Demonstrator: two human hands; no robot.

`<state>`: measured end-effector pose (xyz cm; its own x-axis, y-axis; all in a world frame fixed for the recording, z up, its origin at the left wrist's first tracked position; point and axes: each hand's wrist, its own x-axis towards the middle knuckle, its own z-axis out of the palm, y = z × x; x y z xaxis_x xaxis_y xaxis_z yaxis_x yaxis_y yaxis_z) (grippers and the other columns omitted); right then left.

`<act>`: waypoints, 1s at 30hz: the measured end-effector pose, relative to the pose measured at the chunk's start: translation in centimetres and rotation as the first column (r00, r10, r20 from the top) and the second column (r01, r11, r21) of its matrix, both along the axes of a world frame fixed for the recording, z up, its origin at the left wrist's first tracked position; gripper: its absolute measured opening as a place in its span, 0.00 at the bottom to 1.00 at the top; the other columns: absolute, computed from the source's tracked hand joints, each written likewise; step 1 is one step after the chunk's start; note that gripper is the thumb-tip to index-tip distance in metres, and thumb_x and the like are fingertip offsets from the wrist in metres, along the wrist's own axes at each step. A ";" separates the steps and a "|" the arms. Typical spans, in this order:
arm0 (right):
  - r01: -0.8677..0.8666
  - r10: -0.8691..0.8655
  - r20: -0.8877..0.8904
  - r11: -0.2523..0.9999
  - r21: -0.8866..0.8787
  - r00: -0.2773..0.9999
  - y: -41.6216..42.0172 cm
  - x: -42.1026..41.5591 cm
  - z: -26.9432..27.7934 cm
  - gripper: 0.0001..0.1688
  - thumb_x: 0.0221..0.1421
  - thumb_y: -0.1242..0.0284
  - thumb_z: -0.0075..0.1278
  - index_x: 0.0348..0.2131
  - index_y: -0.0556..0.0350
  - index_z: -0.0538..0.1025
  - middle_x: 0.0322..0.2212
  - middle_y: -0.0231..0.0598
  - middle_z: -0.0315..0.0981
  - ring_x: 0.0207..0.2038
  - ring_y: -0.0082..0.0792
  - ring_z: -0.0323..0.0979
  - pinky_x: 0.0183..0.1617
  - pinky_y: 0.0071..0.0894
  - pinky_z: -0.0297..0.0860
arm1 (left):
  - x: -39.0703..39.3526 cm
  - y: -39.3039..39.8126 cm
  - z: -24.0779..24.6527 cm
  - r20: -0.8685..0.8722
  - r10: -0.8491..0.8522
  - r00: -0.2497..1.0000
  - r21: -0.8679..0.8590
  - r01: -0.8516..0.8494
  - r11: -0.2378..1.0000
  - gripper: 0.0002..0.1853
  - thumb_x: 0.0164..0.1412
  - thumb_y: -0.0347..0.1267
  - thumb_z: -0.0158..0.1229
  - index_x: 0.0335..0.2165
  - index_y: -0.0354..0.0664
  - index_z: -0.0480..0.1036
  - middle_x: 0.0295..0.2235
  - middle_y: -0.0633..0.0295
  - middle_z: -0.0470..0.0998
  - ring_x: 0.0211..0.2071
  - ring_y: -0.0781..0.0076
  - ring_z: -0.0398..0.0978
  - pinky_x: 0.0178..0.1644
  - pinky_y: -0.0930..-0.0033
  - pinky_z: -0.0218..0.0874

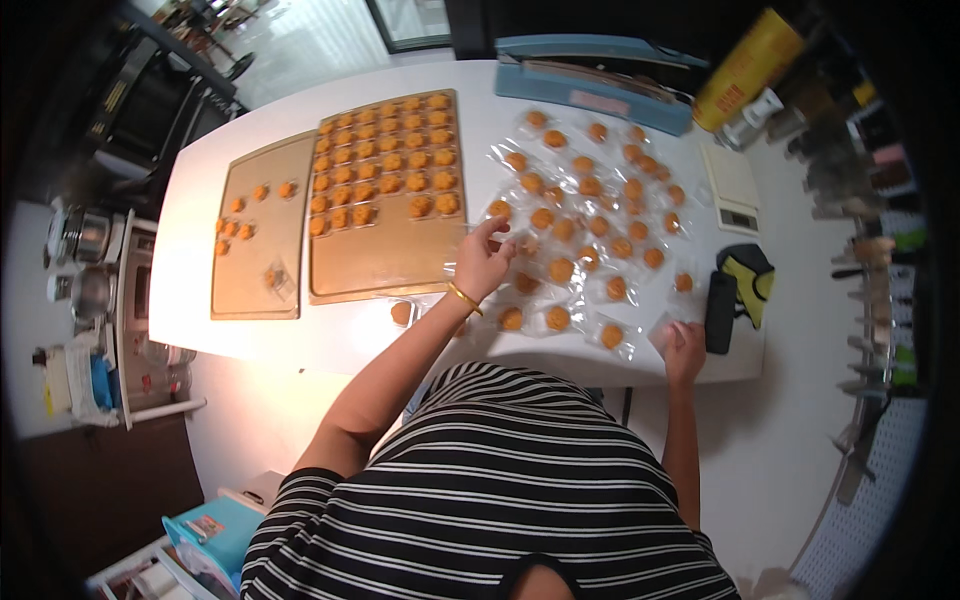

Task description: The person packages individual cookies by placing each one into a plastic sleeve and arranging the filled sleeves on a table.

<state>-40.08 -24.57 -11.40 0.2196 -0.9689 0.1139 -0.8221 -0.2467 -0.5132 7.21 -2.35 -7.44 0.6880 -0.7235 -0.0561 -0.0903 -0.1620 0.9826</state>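
Note:
My left hand (484,261), with a gold bangle on its wrist, hovers between the baking tray and a spread of orange-brown cookies. Its thumb and fingers are apart, and nothing shows between them. Many of these cookies, such as one wrapped cookie (559,270), are in clear plastic packets. Near the table's front right edge, my right hand (685,351) pinches a small clear plastic packet (661,335); blur hides whether anything is inside. A gold baking tray (382,259) left of my left hand carries rows of cookies in clear trays.
A second gold tray (247,289) at left holds several cookies. Behind the cookies are a blue box (592,97) and a yellow roll (746,71). At right lie a kitchen scale (731,176), a black phone (721,311) and a yellow-and-black cloth item (750,277). The white table (337,341) has a rounded front edge.

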 end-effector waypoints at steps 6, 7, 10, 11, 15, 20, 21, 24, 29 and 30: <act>0.014 -0.014 -0.012 1.000 0.010 1.000 -0.3 0.2 -0.5 0.06 0.79 0.73 0.66 0.49 0.58 0.88 0.45 0.42 0.93 0.43 0.34 0.92 0.51 0.39 0.83 | 10.8 10.7 -1.6 0.508 0.462 0.727 0.089 -0.578 0.811 0.31 0.74 0.32 0.77 0.70 0.39 0.84 0.54 0.48 0.93 0.49 0.54 0.95 0.53 0.52 0.86; 0.010 -0.010 -0.013 1.000 0.012 1.000 -0.2 0.3 -0.6 0.06 0.80 0.73 0.66 0.49 0.58 0.88 0.45 0.42 0.93 0.43 0.34 0.92 0.51 0.39 0.83 | 12.5 12.1 -1.7 0.558 0.507 0.657 0.108 -0.663 0.741 0.31 0.74 0.32 0.77 0.71 0.39 0.84 0.55 0.48 0.93 0.49 0.54 0.94 0.53 0.52 0.86; 0.004 -0.004 -0.007 1.000 0.012 1.000 -0.4 0.7 -0.4 0.06 0.80 0.74 0.66 0.49 0.58 0.87 0.45 0.42 0.93 0.43 0.34 0.91 0.51 0.39 0.84 | 15.4 12.6 -2.1 0.605 0.574 0.552 0.155 -0.789 0.595 0.32 0.73 0.31 0.77 0.71 0.39 0.83 0.55 0.48 0.93 0.50 0.54 0.94 0.54 0.52 0.85; -0.001 0.001 -0.007 1.000 0.012 1.000 -0.4 1.0 -0.4 0.06 0.80 0.74 0.66 0.49 0.58 0.87 0.45 0.42 0.93 0.43 0.34 0.91 0.51 0.39 0.84 | 16.0 12.2 -2.3 0.608 0.589 0.533 0.165 -0.810 0.563 0.32 0.72 0.31 0.77 0.71 0.39 0.83 0.55 0.48 0.92 0.50 0.53 0.94 0.55 0.52 0.85; 0.000 0.000 -0.002 1.000 0.002 1.000 -0.2 1.0 -0.4 0.05 0.80 0.75 0.65 0.49 0.58 0.87 0.44 0.42 0.93 0.43 0.35 0.91 0.51 0.39 0.84 | 17.0 10.2 -3.0 0.606 0.630 0.485 0.185 -0.857 0.481 0.34 0.71 0.29 0.77 0.72 0.40 0.82 0.56 0.48 0.92 0.52 0.53 0.93 0.56 0.51 0.84; 0.010 -0.009 0.026 1.000 -0.010 1.000 0.1 1.4 -0.5 0.04 0.81 0.76 0.65 0.49 0.59 0.86 0.44 0.41 0.92 0.43 0.35 0.91 0.51 0.39 0.84 | 18.1 9.1 -3.1 0.609 0.668 0.428 0.167 -0.892 0.420 0.36 0.69 0.28 0.77 0.73 0.41 0.80 0.57 0.49 0.91 0.53 0.53 0.92 0.58 0.51 0.84; 0.012 -0.011 0.033 1.000 -0.012 0.999 0.3 1.4 -0.6 0.04 0.81 0.76 0.65 0.49 0.59 0.86 0.44 0.41 0.92 0.43 0.35 0.91 0.51 0.39 0.84 | 18.3 9.0 -3.1 0.609 0.671 0.424 0.161 -0.894 0.419 0.37 0.69 0.27 0.78 0.73 0.41 0.80 0.57 0.49 0.91 0.54 0.52 0.92 0.58 0.51 0.84; 0.024 -0.021 0.074 0.999 -0.037 0.997 0.2 0.8 0.1 0.04 0.81 0.76 0.65 0.49 0.59 0.86 0.43 0.41 0.92 0.43 0.35 0.91 0.51 0.39 0.84 | 18.2 9.9 -3.2 0.599 0.676 0.429 0.146 -0.888 0.435 0.38 0.68 0.26 0.78 0.74 0.41 0.79 0.58 0.49 0.90 0.55 0.52 0.91 0.59 0.51 0.83; -0.039 0.072 0.250 0.990 -0.133 0.966 0.1 3.1 3.4 0.03 0.82 0.77 0.64 0.49 0.59 0.85 0.43 0.41 0.92 0.43 0.35 0.91 0.51 0.38 0.84 | 18.8 11.0 -3.0 0.590 0.683 0.431 0.129 -0.885 0.448 0.40 0.66 0.25 0.78 0.75 0.42 0.78 0.59 0.49 0.90 0.57 0.52 0.90 0.61 0.51 0.82; -0.086 0.125 0.289 0.986 -0.143 0.949 0.5 4.5 4.7 0.03 0.82 0.77 0.64 0.49 0.60 0.85 0.43 0.41 0.92 0.43 0.35 0.91 0.51 0.38 0.84 | 18.8 10.8 -3.0 0.591 0.684 0.428 0.130 -0.887 0.442 0.41 0.66 0.24 0.78 0.75 0.42 0.78 0.59 0.49 0.90 0.57 0.51 0.90 0.61 0.51 0.82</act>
